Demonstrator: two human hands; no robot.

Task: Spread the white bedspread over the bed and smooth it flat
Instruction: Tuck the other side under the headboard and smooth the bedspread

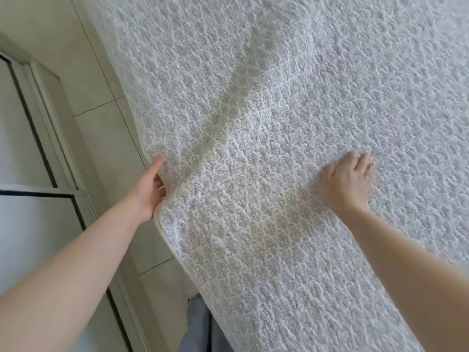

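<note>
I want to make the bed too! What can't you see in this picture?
Head view only:
- The bed itself: hidden under the bedspread.
- Left hand fingers: tucked behind the bedspread's edge.
- Right hand: blurred, so its grip is unclear.
- Bedspread's far edges: cut off by the frame.

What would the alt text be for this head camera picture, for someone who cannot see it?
A person's left hand grips the edge of a white quilted bedspread while the right hand presses flat on it. A raised fold runs up from the left hand; tiled floor lies left.
</note>
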